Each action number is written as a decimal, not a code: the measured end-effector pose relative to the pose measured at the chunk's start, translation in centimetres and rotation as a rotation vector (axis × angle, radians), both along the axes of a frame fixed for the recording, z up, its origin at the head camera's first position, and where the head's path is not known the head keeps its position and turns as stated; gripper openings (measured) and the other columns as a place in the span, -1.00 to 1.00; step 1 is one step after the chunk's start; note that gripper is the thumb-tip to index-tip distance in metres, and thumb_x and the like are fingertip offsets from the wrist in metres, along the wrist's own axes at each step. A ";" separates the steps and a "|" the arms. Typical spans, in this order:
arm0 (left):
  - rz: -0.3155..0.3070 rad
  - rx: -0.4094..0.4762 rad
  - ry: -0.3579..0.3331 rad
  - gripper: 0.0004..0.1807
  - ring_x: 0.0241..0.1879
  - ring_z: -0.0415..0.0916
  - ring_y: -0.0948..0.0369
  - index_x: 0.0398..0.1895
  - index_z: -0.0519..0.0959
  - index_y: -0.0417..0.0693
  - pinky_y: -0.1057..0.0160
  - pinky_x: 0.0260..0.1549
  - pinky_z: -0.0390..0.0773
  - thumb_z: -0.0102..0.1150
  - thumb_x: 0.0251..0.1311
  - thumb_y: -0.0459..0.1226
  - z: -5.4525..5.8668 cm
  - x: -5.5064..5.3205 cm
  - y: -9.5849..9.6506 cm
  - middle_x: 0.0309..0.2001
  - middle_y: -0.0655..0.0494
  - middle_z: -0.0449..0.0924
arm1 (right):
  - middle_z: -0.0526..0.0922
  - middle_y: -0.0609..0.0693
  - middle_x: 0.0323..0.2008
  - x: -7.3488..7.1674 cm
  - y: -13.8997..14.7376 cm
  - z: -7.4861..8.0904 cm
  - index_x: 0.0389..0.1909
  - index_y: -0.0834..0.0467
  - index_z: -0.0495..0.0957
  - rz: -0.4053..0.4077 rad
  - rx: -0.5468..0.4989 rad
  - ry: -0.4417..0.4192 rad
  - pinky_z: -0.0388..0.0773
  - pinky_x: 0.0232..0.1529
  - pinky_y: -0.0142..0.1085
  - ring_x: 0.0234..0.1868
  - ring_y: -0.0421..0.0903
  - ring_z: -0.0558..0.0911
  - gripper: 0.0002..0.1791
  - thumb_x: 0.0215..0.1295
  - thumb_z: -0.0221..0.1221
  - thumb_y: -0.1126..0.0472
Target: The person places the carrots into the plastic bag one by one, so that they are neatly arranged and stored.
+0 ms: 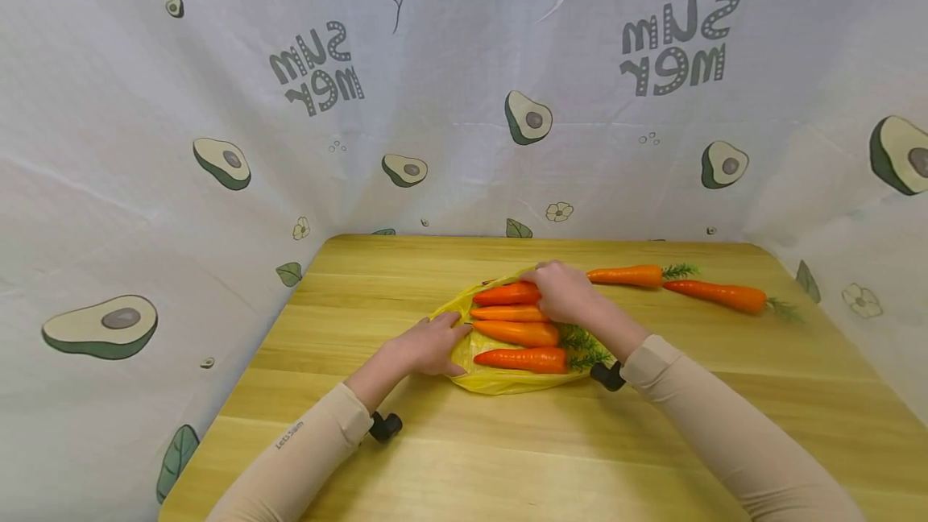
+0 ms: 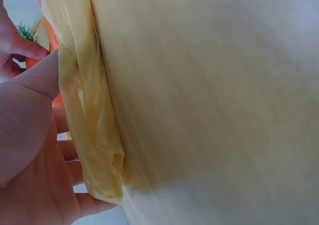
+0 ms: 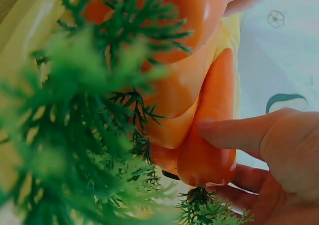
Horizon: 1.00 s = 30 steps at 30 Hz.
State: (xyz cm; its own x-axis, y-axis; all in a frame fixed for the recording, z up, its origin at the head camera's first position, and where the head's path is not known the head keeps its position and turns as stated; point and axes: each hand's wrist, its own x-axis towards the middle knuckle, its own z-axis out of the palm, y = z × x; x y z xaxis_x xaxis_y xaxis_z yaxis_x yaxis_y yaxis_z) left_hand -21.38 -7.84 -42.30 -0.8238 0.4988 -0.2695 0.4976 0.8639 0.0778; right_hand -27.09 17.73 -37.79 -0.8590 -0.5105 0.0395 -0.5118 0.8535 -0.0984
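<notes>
A yellow plastic bag (image 1: 500, 381) lies spread on the table with several orange carrots (image 1: 516, 333) on it, their tips to the left and green tops to the right. At the bag's left end is my left hand (image 1: 428, 345). Its thumb and fingers are spread inside the edge of the yellow plastic (image 2: 92, 110). My right hand (image 1: 569, 292) is at the far side of the bag. It grips the thick end of the farthest carrot (image 3: 212, 130), thumb on one side and fingers on the other. Green leaves (image 3: 84, 110) fill much of the right wrist view.
Two more carrots lie on the wooden table (image 1: 348, 280) to the right of the bag: one carrot (image 1: 627, 275) just beyond my right hand, another carrot (image 1: 718, 295) farther right. A white curtain (image 1: 449, 87) printed with avocados surrounds the table's back and sides.
</notes>
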 end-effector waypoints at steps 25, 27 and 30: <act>0.012 0.015 -0.014 -0.09 0.53 0.10 0.00 0.55 0.23 0.03 -0.17 0.44 0.21 0.30 0.22 0.17 0.3 0.1 0.0 0.55 -0.09 0.11 | 0.67 0.13 0.00 1.5 0.0 0.9 0.12 0.14 0.66 0.030 -0.045 0.120 0.50 -0.44 -0.27 -0.07 0.08 0.57 -0.53 0.13 0.35 0.37; 0.013 0.016 -0.014 -0.09 0.53 0.10 0.00 0.55 0.23 0.03 -0.18 0.44 0.21 0.30 0.22 0.16 0.3 0.1 0.0 0.55 -0.10 0.11 | 0.67 0.13 0.03 1.7 0.2 1.3 0.13 0.12 0.66 0.019 -0.064 0.115 0.49 -0.49 -0.29 -0.04 0.09 0.58 -0.53 0.15 0.35 0.33; 0.012 0.014 -0.014 -0.09 0.53 0.10 -0.01 0.55 0.23 0.02 -0.18 0.44 0.22 0.30 0.22 0.16 0.3 0.1 0.0 0.55 -0.10 0.11 | 0.66 0.13 0.09 1.9 0.9 1.8 0.15 0.10 0.65 0.003 -0.089 0.118 0.53 -0.51 -0.28 0.05 0.13 0.59 -0.54 0.19 0.36 0.27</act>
